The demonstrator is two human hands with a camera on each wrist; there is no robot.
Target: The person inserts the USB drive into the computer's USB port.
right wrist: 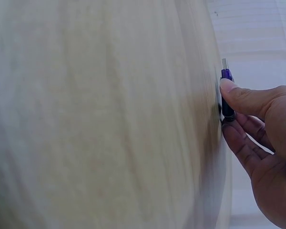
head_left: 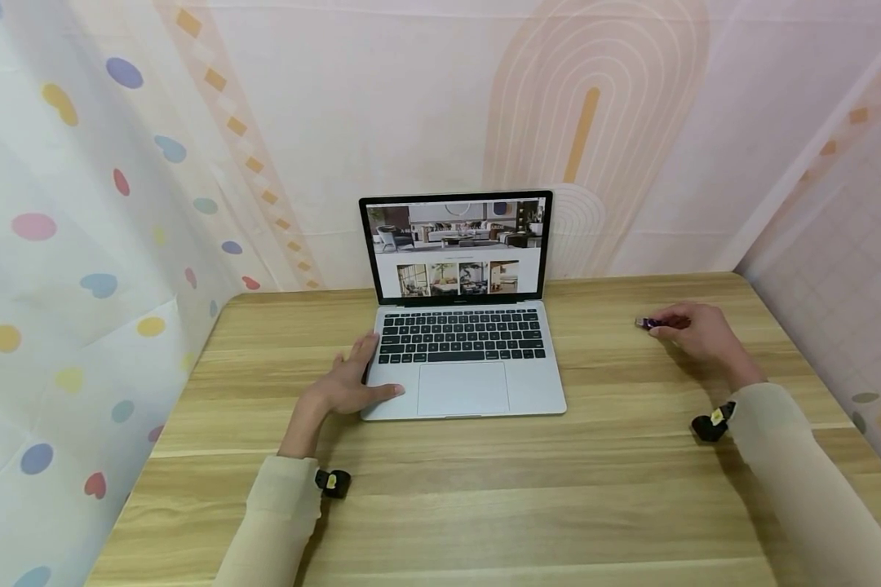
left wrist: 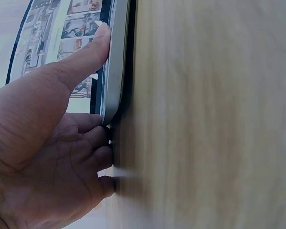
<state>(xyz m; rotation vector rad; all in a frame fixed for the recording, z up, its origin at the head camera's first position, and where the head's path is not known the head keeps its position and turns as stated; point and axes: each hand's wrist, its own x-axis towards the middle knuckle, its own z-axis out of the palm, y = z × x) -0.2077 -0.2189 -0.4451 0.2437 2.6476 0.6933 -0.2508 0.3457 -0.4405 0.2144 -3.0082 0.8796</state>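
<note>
A silver laptop [head_left: 462, 387] stands unfolded on the wooden table, its screen [head_left: 455, 244] lit with a page of furnished rooms. My left hand [head_left: 348, 383] rests at the laptop's left edge. Its thumb [left wrist: 88, 55] lies on the palm rest and its other fingers [left wrist: 102, 157] spread along the side, against the edge and the tabletop. To the right of the laptop, my right hand [head_left: 693, 330] pinches a small purple and dark USB stick [right wrist: 225, 75] between thumb and fingers. The stick's metal plug points left, towards the laptop, close above the table.
The wooden table [head_left: 484, 497] spreads in front of the laptop and on both sides. Patterned cloth hangs [head_left: 426, 98] behind it, with a dotted cloth [head_left: 73, 326] at the left. Each wrist carries a small black camera [head_left: 334, 483].
</note>
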